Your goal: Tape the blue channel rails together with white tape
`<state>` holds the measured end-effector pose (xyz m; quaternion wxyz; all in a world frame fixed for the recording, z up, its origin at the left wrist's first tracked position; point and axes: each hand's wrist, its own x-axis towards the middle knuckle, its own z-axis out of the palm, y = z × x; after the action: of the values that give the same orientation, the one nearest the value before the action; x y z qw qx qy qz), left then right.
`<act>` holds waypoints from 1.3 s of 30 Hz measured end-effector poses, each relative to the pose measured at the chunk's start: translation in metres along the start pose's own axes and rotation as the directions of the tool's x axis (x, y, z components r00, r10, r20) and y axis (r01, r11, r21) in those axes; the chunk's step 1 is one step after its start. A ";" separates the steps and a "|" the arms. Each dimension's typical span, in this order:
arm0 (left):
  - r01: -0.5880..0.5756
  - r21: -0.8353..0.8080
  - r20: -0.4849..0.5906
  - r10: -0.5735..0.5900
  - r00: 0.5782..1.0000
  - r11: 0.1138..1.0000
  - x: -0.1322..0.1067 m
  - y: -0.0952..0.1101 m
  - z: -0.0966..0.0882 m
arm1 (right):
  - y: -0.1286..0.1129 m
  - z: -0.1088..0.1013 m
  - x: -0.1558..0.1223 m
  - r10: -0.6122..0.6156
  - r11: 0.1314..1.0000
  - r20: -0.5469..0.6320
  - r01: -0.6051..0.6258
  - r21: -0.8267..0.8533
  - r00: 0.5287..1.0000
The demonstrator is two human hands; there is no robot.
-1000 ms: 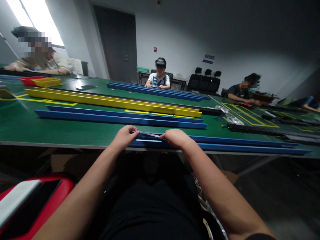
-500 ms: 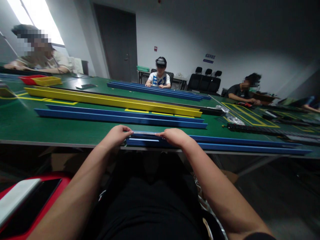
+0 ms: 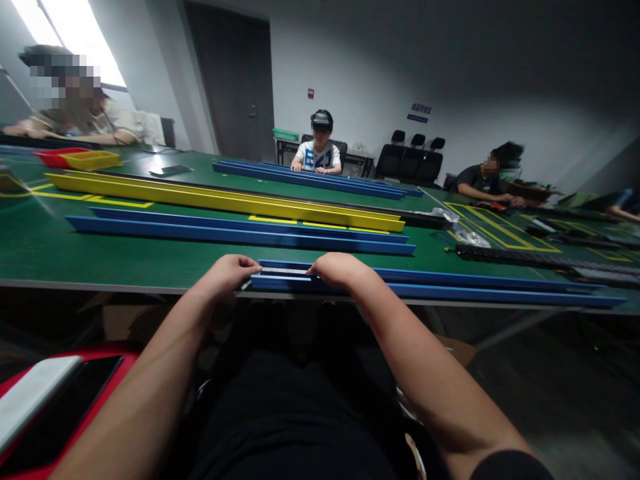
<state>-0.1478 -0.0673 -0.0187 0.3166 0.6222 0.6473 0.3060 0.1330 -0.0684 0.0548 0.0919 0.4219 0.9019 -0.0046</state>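
Note:
A thin whitish strip (image 3: 284, 271) is stretched between my two hands, over the left end of a long blue channel bar (image 3: 475, 293) at the table's near edge. My left hand (image 3: 234, 271) pinches the strip's left end, just past the end of the bar. Farther right, my right hand (image 3: 339, 270) has thumb and finger closed on the strip above the channel. Its other fingers are hidden behind the hand. Whether the strip touches the bar's floor I cannot tell.
Beyond lie another blue bar (image 3: 240, 233) and a yellow bar (image 3: 225, 201) on the green table (image 3: 150, 257). Red and yellow trays (image 3: 95, 159) stand at left, black strips (image 3: 505, 257) at right. Co-workers sit around the table. A phone (image 3: 60, 413) lies on a red seat at lower left.
Both hands have shifted slightly left, and the strip has come down and nearer, from the bar's far wall to over its channel. The view has tilted a little.

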 end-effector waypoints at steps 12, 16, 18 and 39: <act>-0.032 0.263 0.002 0.033 0.999 0.964 0.018 -0.022 0.012 | -0.018 -0.005 0.004 0.099 0.995 0.044 -0.098 -0.022 0.994; -0.022 0.320 0.001 0.023 1.000 0.947 0.017 -0.020 0.013 | -0.019 -0.003 0.009 0.115 0.993 0.066 -0.113 -0.036 0.991; -0.017 0.322 -0.007 0.020 1.000 0.947 0.017 -0.020 0.013 | -0.019 -0.002 0.012 0.115 0.993 0.072 -0.112 -0.047 0.991; 0.018 0.337 -0.068 0.005 0.998 0.941 0.012 -0.018 0.014 | -0.023 0.003 0.023 0.168 0.983 0.095 -0.159 -0.096 0.981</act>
<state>-0.1476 -0.0563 -0.0418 0.1843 0.6544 0.7026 0.2102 0.1012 -0.0661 0.0460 0.1567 0.4895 0.8575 0.0212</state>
